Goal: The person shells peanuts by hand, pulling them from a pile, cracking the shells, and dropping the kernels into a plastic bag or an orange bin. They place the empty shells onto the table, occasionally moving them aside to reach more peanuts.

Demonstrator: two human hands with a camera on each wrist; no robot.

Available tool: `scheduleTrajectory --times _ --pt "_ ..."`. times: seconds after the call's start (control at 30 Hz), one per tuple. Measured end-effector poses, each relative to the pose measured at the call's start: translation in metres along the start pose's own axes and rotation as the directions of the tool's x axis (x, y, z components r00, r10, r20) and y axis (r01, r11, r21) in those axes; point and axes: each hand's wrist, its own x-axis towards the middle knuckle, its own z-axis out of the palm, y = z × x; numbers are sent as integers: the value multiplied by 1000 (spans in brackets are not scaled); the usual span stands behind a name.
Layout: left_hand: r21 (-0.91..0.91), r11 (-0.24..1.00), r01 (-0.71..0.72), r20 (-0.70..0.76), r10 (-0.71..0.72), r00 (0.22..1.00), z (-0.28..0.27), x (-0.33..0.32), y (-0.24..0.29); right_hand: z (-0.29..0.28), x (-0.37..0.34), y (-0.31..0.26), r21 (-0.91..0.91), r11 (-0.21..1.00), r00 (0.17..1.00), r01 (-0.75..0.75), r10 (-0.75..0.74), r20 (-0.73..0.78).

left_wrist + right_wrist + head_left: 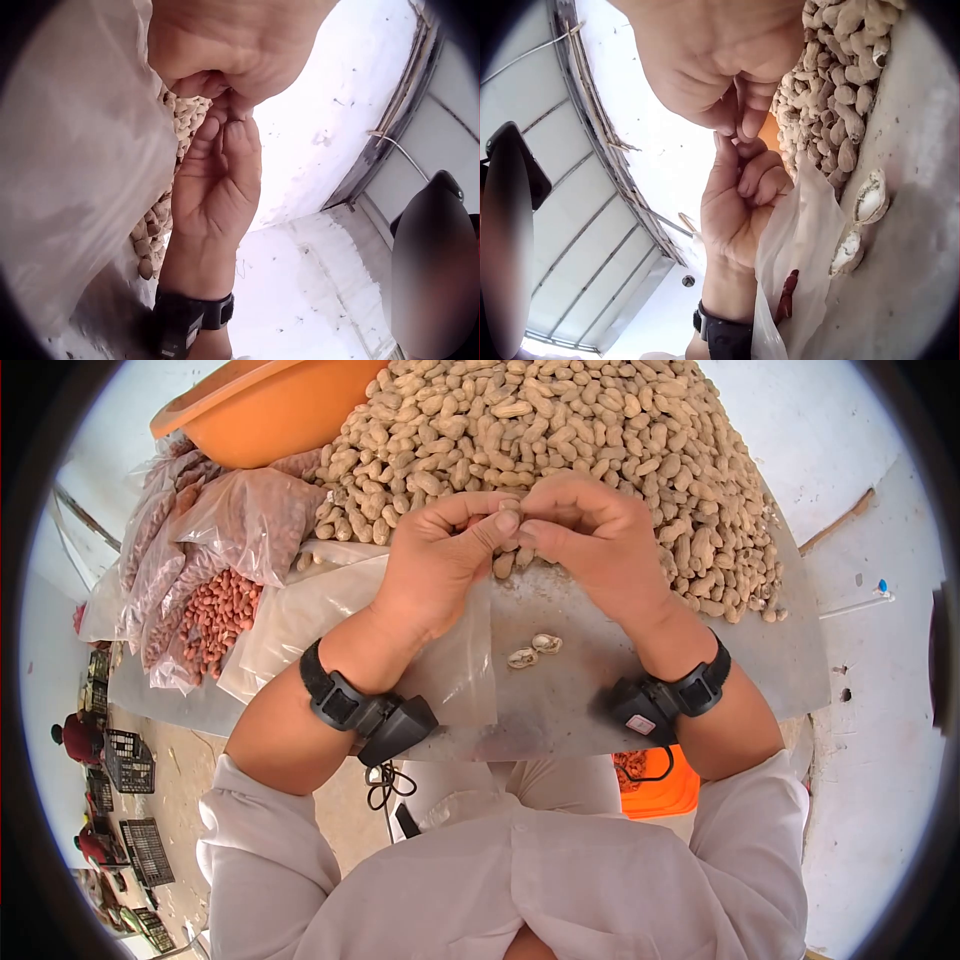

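Observation:
My left hand (432,565) and right hand (606,540) meet at the near edge of a heap of unshelled peanuts (560,420). Thumbs and forefingers of both pinch a small tan peanut (510,507), mostly covered by the fingertips. In the left wrist view the right hand (214,176) comes up from below, its fingertips against those of the left hand (236,49). The right wrist view has the right hand (720,60) above the left hand (742,199). Two split shell pieces (870,199) lie on the grey table, pale insides up.
Left of the heap, a clear bag (245,520) holds red peanut kernels (215,620). A plastic sheet (440,650) covers part of the table (560,710). An orange basin (260,420) stands at the back left. Below the table is an orange container (670,790) with reddish contents.

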Motion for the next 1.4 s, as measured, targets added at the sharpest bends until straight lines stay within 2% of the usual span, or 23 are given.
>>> scheduleTrajectory --times 0.1,0.2,0.37,0.57,0.7,0.8,0.9,1.0,1.1,1.2,1.3,1.4 --pt "132 989 -74 86 63 994 -8 1 -6 6 -1 -10 119 980 986 -159 163 -20" --pt "212 974 -85 126 59 990 -5 -3 -3 4 -2 -5 159 970 982 -183 173 76" --pt "201 974 -101 175 65 982 -6 -2 -4 5 -2 -8 67 987 988 -149 145 58" --pt "36 997 73 99 -76 992 -6 -4 0 1 0 -11 52 995 989 -89 82 127" --pt "-146 985 88 139 -67 988 -4 -3 1 2 -1 -15 29 998 992 -53 49 121" --pt "-293 947 133 188 -79 979 -4 -3 5 1 1 -5 198 980 1000 11 -16 22" --pt "-373 906 202 220 -125 967 -6 -1 2 0 1 -13 131 991 999 -40 39 12" --pt "-385 886 259 238 -176 955 -6 1 0 -4 2 -10 -138 987 996 84 -77 49" --pt "-382 875 297 242 -216 946 -6 1 1 -4 1 -14 -275 952 989 137 -117 88" --pt "-395 852 344 210 -281 937 -4 0 6 -5 3 -12 -466 812 936 352 -293 197" --pt "-421 825 376 180 -330 927 -7 2 2 -5 6 -9 -514 704 872 490 -402 281" --pt "-443 792 420 161 -390 906 -9 4 -1 -3 3 -10 -521 691 865 501 -406 294"
